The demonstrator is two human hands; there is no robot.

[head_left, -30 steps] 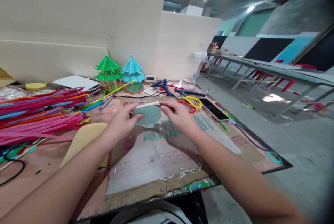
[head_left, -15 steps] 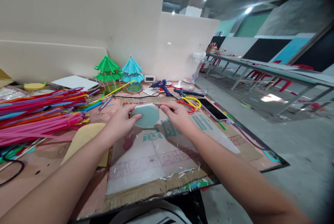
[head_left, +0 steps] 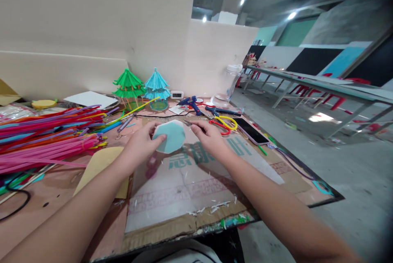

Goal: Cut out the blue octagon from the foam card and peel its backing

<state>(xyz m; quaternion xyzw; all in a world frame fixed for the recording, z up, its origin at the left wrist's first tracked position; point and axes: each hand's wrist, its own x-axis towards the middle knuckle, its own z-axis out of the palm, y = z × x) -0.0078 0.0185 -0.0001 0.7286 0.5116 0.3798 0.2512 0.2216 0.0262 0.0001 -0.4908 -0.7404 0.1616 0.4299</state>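
My left hand (head_left: pixel 139 144) grips a flat teal many-sided foam piece (head_left: pixel 170 137) with a white edge, thumb across its face. It is tilted up above the printed cardboard mat (head_left: pixel 184 189). My right hand (head_left: pixel 210 138) is just to the right of the piece, fingers closed on a thin pointed tool (head_left: pixel 188 123) whose tip sits near the piece's upper right edge.
Bundles of coloured pipe cleaners (head_left: pixel 46 136) lie at the left, next to a yellow foam sheet (head_left: pixel 101 165). Green (head_left: pixel 128 87) and blue (head_left: pixel 156 87) paper pagodas stand at the back. A glue gun (head_left: pixel 192 102), scissors (head_left: pixel 227 122) and phone (head_left: pixel 251 129) lie at the right, by the table edge.
The teal piece has been tilted up and turned so that its face shows more. My right hand's fingers have come off its top edge and sit beside it.
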